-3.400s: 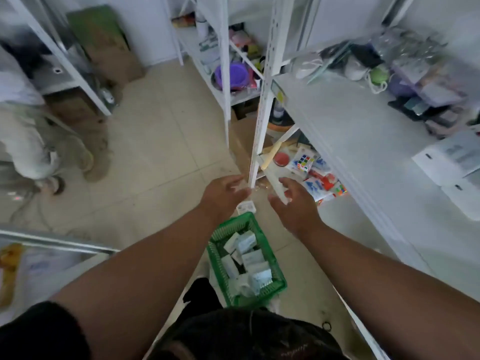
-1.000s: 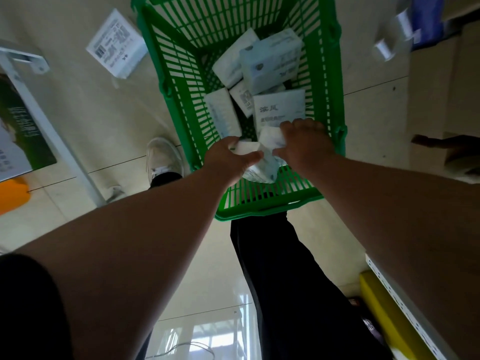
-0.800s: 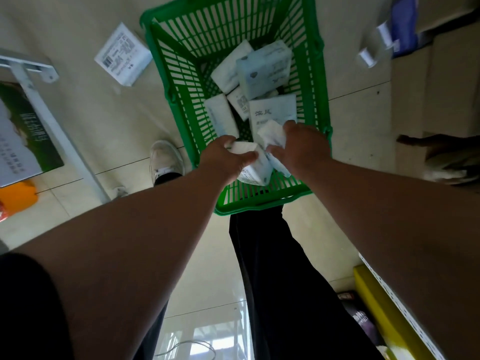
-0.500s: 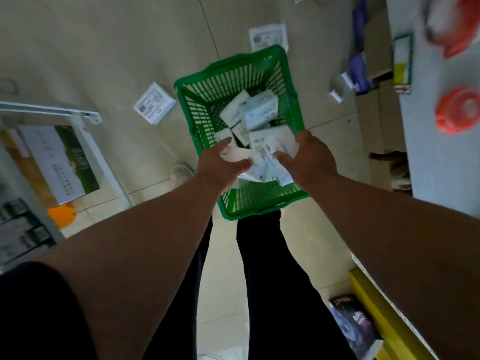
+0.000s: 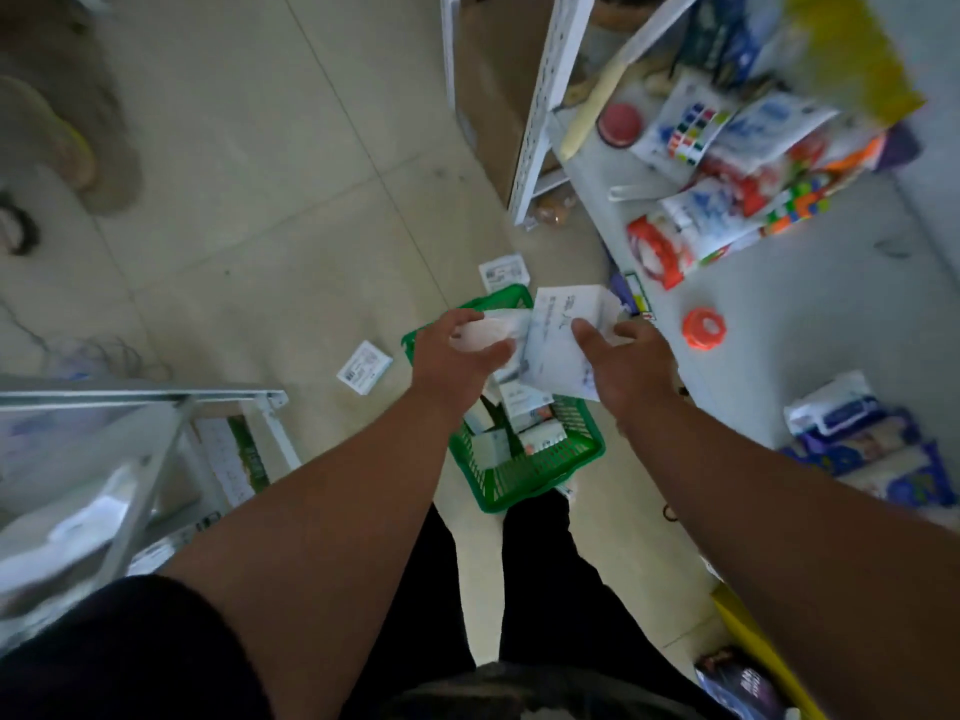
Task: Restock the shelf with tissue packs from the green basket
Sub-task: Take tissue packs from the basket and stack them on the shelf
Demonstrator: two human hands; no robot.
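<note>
Tissue packs [image 5: 558,340] | gripped by left hand [image 5: 457,356] and right hand [image 5: 623,363] | above green basket [image 5: 524,475]

no text legible: dark print on the tissue pack [image 5: 558,337] held by the right hand [image 5: 626,363], and barcode-like marks on the two packs on the floor [image 5: 363,367], are too blurred to read.

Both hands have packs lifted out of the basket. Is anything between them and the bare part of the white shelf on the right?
Nothing visible. The tissue packs in the left hand and right hand face bare shelf; only an orange disc lies nearby.
</note>
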